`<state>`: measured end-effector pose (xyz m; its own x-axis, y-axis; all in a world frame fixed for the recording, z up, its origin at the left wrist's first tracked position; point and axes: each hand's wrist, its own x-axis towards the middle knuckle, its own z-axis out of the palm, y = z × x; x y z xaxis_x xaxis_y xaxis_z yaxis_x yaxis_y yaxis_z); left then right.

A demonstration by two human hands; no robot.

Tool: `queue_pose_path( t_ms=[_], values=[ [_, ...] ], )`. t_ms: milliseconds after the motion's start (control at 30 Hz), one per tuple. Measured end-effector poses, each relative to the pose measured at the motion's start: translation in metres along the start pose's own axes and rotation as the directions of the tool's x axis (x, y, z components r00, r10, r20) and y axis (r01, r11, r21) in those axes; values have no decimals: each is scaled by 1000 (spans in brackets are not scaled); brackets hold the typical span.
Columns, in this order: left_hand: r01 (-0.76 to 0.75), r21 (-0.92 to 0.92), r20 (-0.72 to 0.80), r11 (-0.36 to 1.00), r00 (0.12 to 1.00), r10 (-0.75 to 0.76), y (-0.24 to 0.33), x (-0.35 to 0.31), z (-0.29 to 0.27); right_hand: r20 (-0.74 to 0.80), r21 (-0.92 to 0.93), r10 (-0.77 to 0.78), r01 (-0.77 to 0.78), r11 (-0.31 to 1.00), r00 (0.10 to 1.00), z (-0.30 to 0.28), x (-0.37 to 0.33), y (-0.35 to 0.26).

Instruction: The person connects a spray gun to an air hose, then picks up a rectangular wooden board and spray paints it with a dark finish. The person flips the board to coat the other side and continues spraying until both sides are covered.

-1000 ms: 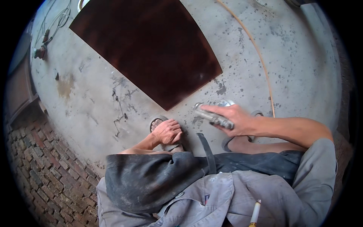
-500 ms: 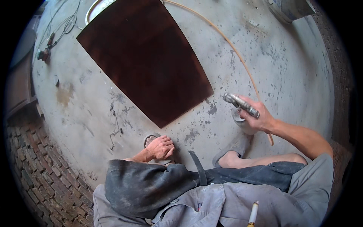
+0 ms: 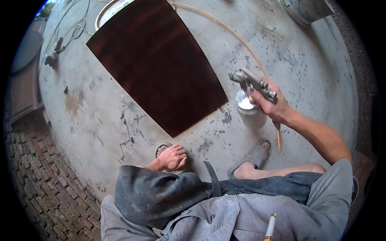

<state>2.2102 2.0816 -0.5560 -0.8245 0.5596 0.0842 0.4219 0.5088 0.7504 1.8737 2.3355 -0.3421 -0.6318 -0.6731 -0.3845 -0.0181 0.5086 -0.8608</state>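
Spray gun (image 3: 254,77) in my right hand (image 3: 274,101): my fingers are wrapped around its handle, and I hold it up over the floor, just off the right corner of the dark panel (image 3: 159,66). Its nozzle end points toward that panel, with a strip of concrete floor (image 3: 100,116) between the two. My left hand (image 3: 174,157) hangs loosely curled beside my left sandal (image 3: 163,147), below the panel's nearest corner and apart from it; its palm is turned away, so I cannot tell whether the fingers pinch anything.

The panel's long left edge slants down across the concrete, and its short near edge runs up to the right corner. At the far end it overlaps a round, pale-rimmed thing (image 3: 102,18). To its right, an orange hose (image 3: 241,42) curves over the concrete to my right hand, and a length of it shows below my wrist. My right sandal (image 3: 257,154) sits well apart from the panel's near edge. A bucket (image 3: 307,11) stands far off at the upper right, and a grey cable (image 3: 75,29) lies looped at the upper left.

The gun is scuffed, silvery metal, its bright, rounded cup (image 3: 244,103) hanging below. The panel is flat, four-cornered and reddish brown with a slight sheen. The concrete is smooth, grey and spotted with dark stains; rough brick paving (image 3: 48,172) borders it at the lower left.
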Motion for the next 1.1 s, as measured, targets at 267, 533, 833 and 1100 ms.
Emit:
queue_pose_path(
  t_ms=[267,533,833,1100],
  values=[
    [44,3,60,999,997,-44,2,-4,0,142,-136,58,-38,990,988,7,-41,26],
    [-10,-12,-15,1000,1000,10,1,-7,3,33,-128,-39,42,991,999,0,36,-53],
    [-93,0,-25,996,995,92,0,-5,-4,-93,-23,-141,140,990,986,-9,131,-151],
    [-134,-4,-62,991,989,133,-8,-5,3,-119,15,-222,225,974,968,-16,177,-189]
  ],
)
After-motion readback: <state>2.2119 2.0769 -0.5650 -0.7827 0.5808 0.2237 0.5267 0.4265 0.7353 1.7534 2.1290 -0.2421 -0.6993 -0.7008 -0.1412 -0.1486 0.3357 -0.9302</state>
